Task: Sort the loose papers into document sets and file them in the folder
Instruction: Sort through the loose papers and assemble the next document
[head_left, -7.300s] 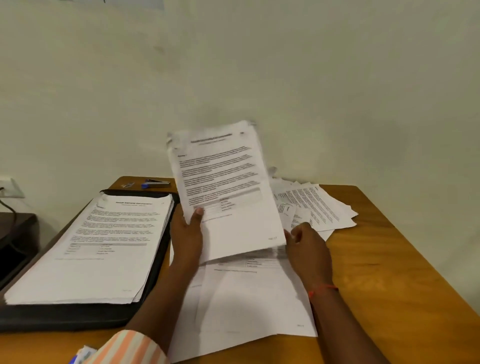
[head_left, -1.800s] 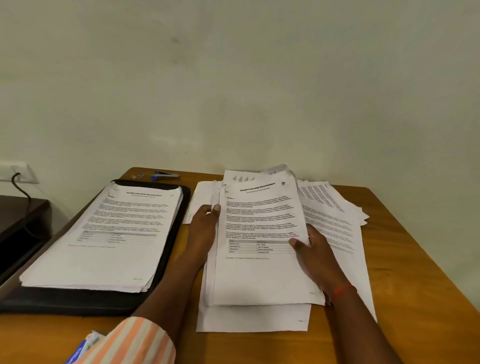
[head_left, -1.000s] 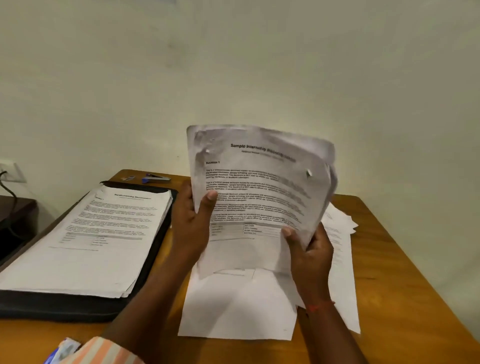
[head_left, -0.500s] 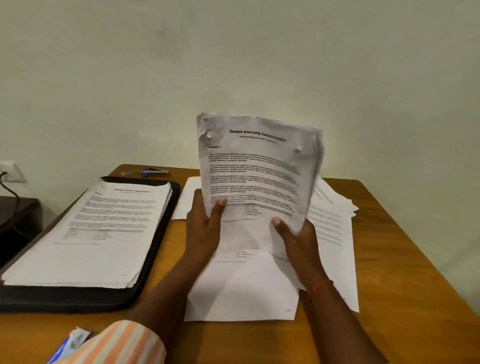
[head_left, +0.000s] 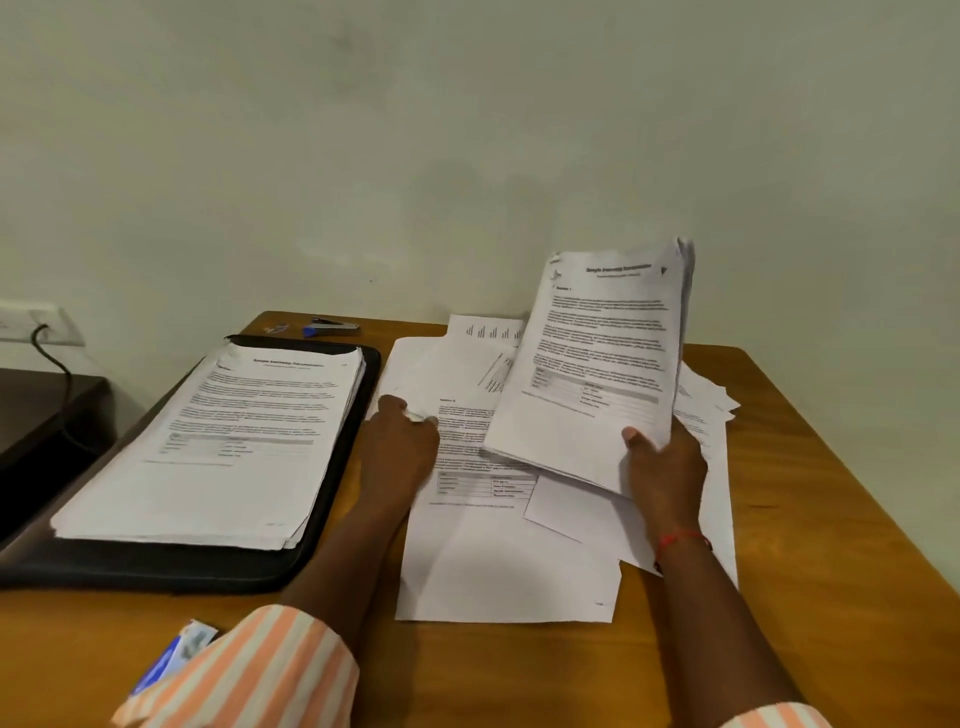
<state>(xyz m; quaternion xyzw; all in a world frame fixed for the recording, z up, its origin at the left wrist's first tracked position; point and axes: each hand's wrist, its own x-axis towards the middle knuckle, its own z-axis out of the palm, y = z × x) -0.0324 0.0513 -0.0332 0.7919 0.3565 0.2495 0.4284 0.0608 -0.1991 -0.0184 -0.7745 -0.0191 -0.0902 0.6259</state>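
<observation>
Currently, by descending size.

Table (head_left: 810, 519): wooden, set against a wall, carrying everything listed.

Folder (head_left: 332, 499): black, open flat at the left, with a filed stack (head_left: 228, 447) of printed pages squared up inside it.

Loose papers (head_left: 498, 561): spread overlapping at the table's centre and right, unsorted, text side up.

Bundle (head_left: 597, 364): several sheets, title page facing the camera, raised above the loose papers and tilted to the right.

Right hand (head_left: 665, 467): grasps the bundle by its lower edge, thumb on the front.

Left hand (head_left: 400, 452): half a second ago it shared the bundle; it has since let go and dropped onto the left edge of the loose papers. Blur hides whether it pinches a sheet or only presses.

Stapler (head_left: 332, 327): at the far edge, behind the folder, untouched.

Judgement: one set looks gathered, and the freed hand is probably seeking its next page.
</observation>
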